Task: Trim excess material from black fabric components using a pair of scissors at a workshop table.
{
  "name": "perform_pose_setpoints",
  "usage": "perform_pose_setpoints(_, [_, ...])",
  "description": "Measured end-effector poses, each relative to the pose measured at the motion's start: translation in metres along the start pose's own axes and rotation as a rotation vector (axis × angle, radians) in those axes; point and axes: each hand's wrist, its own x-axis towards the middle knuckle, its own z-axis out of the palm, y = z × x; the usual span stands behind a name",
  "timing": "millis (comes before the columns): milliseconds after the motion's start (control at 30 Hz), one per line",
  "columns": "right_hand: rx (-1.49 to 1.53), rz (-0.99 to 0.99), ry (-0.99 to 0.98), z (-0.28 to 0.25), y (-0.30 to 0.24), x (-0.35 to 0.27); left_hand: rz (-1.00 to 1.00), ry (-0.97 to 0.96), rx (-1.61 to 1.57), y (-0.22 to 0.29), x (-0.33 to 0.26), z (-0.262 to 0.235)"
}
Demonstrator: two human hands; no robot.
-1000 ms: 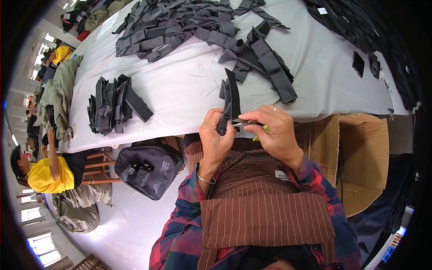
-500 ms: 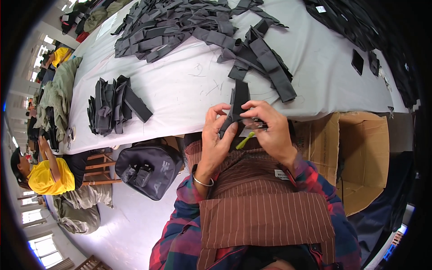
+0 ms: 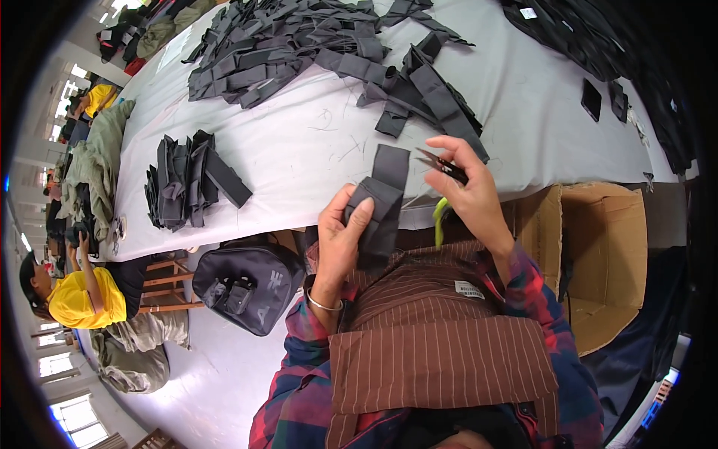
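My left hand [image 3: 338,238] pinches a folded dark grey fabric strip [image 3: 390,176] between thumb and fingers, just over the near edge of the white-covered table [image 3: 292,153]. To its right, my right hand [image 3: 479,196] is closed around small black thread snips [image 3: 451,169], their points facing the strip but apart from it. A yellow-green tie [image 3: 439,224] hangs below that hand. Beyond my hands lie more grey strips [image 3: 441,97], some overlapping. A large heap of similar strips [image 3: 288,49] covers the far side, and a smaller bundle [image 3: 179,179] stands at the left.
An open cardboard box [image 3: 604,251] sits at the right by the table edge. Dark garments [image 3: 576,41] and a phone [image 3: 591,100] lie on the right side. A black bag [image 3: 250,288] is below the table at left, near a person in yellow [image 3: 91,297].
My right hand with the snips has drawn away from the strip, up and to the right. The strip now shows its flat face, held by my left hand alone.
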Motion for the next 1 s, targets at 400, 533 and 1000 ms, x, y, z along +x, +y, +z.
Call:
perform_pose_setpoints(400, [-0.474, -0.350, -0.195, -0.005, -0.010, -0.014, -0.073, -0.011, 0.019, 0.003, 0.007, 0.002])
perform_pose_setpoints(533, [-0.543, -0.398, -0.202, -0.005, -0.007, -0.014, -0.067, -0.023, 0.045, 0.003, 0.005, 0.001])
perform_pose_setpoints(1000, [-0.657, -0.555, -0.133, 0.006, -0.004, -0.015, -0.080, -0.049, 0.153, 0.006, 0.002, 0.004])
